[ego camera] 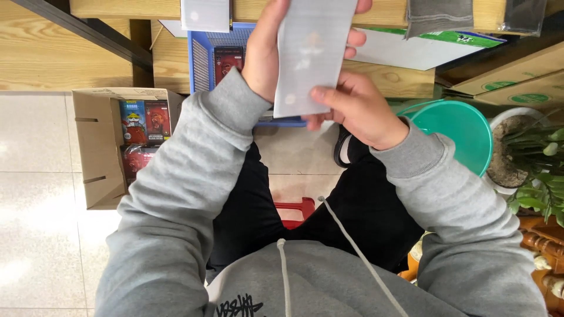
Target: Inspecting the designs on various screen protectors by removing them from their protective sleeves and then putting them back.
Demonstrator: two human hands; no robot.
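Head view | risk: grey pouch [311, 53] is likely bending or slipping; cause: hold is sitting at edges only | left hand [267, 56] is clamping pouch's left side, fingers wrapping behind; right hand [358, 108] is pinching bottom corner, thumb pressing front | location: pouch is hanging above blue basket [202, 64]; cardboard box [97, 147] is standing left of knees

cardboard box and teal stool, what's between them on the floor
In the head view, the person's legs in black trousers and a red stool lie between the cardboard box and the teal stool.
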